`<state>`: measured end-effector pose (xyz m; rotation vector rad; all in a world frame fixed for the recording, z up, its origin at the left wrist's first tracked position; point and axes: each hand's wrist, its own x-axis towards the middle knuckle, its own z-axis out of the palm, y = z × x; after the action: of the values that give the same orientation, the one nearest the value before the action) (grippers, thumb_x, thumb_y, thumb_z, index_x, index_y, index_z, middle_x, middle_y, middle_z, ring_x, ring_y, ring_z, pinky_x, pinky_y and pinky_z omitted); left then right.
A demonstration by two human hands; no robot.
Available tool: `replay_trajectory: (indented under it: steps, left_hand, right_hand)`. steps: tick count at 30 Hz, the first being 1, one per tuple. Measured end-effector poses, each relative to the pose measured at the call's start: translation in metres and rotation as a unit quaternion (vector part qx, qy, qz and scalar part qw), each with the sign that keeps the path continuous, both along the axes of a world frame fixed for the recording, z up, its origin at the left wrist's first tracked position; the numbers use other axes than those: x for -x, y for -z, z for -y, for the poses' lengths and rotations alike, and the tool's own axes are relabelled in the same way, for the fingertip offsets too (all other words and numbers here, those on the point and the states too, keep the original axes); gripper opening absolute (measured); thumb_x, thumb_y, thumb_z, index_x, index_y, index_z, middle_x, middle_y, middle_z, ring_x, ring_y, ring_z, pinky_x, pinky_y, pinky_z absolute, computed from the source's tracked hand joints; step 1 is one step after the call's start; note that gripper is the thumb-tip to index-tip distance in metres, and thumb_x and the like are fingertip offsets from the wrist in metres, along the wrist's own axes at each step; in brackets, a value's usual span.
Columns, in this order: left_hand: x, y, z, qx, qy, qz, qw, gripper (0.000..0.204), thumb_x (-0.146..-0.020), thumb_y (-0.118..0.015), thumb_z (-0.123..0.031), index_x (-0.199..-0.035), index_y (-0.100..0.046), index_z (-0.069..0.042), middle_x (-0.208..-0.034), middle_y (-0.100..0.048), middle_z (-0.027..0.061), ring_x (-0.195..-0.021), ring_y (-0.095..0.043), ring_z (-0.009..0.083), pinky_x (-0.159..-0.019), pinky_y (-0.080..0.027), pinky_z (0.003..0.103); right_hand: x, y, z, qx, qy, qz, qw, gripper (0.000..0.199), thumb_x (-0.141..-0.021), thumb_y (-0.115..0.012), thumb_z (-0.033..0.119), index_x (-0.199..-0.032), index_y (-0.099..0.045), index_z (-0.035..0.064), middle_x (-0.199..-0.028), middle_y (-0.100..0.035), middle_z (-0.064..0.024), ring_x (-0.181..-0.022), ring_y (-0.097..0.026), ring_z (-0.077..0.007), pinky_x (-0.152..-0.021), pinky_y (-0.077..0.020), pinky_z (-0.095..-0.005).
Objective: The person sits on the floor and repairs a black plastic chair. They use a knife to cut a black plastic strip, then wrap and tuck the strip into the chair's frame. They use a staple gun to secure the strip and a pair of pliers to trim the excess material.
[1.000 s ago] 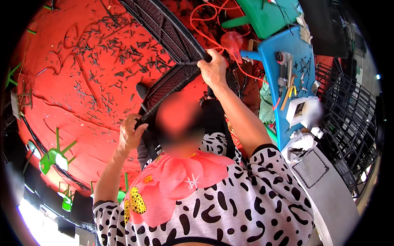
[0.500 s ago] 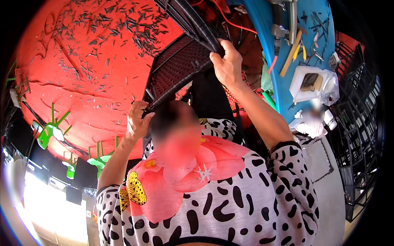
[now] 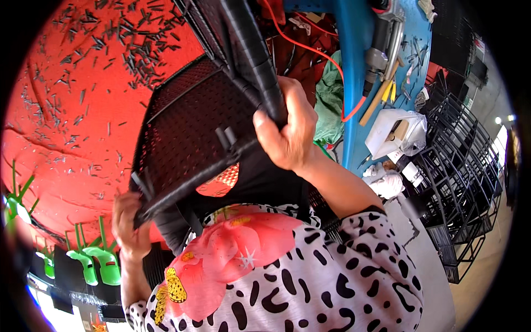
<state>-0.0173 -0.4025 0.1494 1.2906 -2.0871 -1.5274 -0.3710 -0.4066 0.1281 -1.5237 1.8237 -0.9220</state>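
Note:
I hold a black wicker furniture piece (image 3: 182,105) up in front of me, with two woven panels joined at an angle like a seat and a back. My right hand (image 3: 290,127) is closed round the thick wrapped edge at the corner where the panels meet. At the near left corner, my left hand (image 3: 130,224) grips the end of the wrapped rail; its fingers are slightly blurred. Short dark stubs (image 3: 225,138) stick up from the near rail between my hands. The piece hides part of my lap and the red ground cloth.
Short black scraps lie scattered over a red cloth (image 3: 83,138) at left. Right of me, a blue table (image 3: 354,83) bears a power tool (image 3: 381,47), yellow-handled pliers (image 3: 390,91) and a white container (image 3: 387,130). A red hose (image 3: 310,47) hangs nearby. Black metal frames (image 3: 459,166) are stacked beyond. Green plastic items (image 3: 105,265) stand lower left.
The wicker piece has come nearer and shifted left and down in view, showing more of its woven panel. Both hands keep their hold. My view has turned somewhat to the right.

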Motion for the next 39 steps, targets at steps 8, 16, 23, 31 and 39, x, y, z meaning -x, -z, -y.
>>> replay_trajectory:
  steps: [8,16,23,31,39]
  left_hand:
    - [-0.014,0.013,-0.004,0.016,-0.009,-0.008,1.0,0.046,-0.076,-0.063,-0.041,-0.076,-0.051,0.003,-0.073,-0.051,0.0134,-0.073,-0.054,0.0318,-0.062,-0.042,0.041]
    - [-0.084,0.052,-0.017,0.035,-0.06,-0.044,0.997,0.056,-0.081,-0.058,-0.051,-0.098,-0.052,0.002,-0.091,-0.051,0.0126,-0.08,-0.05,0.024,-0.072,-0.04,0.037]
    - [-0.059,0.042,-0.052,0.021,-0.117,-0.083,0.989,0.048,-0.081,-0.061,-0.028,-0.115,-0.055,0.005,-0.105,-0.06,0.0068,-0.095,-0.055,0.0151,-0.088,-0.042,0.03]
    - [-0.015,0.037,-0.097,0.043,-0.214,0.01,0.976,0.037,-0.079,-0.058,-0.031,-0.096,-0.064,0.002,-0.067,-0.05,-0.0028,-0.058,-0.043,0.007,-0.052,-0.033,0.025]
    - [0.039,0.049,-0.119,0.353,-0.281,-0.061,0.89,0.036,-0.071,-0.075,-0.012,-0.104,-0.064,-0.004,-0.096,-0.058,0.0066,-0.083,-0.057,0.0177,-0.074,-0.045,0.029]
  right_hand:
    - [0.01,0.024,0.002,0.131,-0.105,0.087,0.982,0.056,-0.066,-0.072,0.031,-0.096,-0.054,-0.0131,-0.09,-0.054,-0.0269,-0.076,-0.057,-0.0355,-0.066,-0.0494,-0.0397]
    - [0.029,0.053,0.0,0.276,-0.142,0.061,0.949,0.064,-0.06,-0.079,0.043,-0.088,-0.053,-0.0082,-0.08,-0.05,-0.0195,-0.071,-0.053,-0.0351,-0.061,-0.0452,-0.0416]
    - [0.193,0.025,-0.051,0.229,0.029,-0.246,0.941,0.06,-0.067,-0.074,0.049,-0.099,-0.061,-0.0008,-0.089,-0.064,-0.0172,-0.082,-0.064,-0.0326,-0.073,-0.0505,-0.0417]
    - [0.442,0.054,-0.117,-0.283,0.161,-0.348,0.879,0.097,-0.064,-0.06,0.078,-0.101,-0.062,-0.0113,-0.102,-0.063,-0.0272,-0.101,-0.061,-0.0312,-0.084,-0.0467,-0.0411]
    - [0.562,0.09,-0.155,-0.215,0.203,-0.228,0.928,0.043,-0.07,-0.073,0.01,-0.107,-0.057,-0.0034,-0.089,-0.061,-0.0115,-0.075,-0.059,-0.022,-0.064,-0.048,-0.0392]
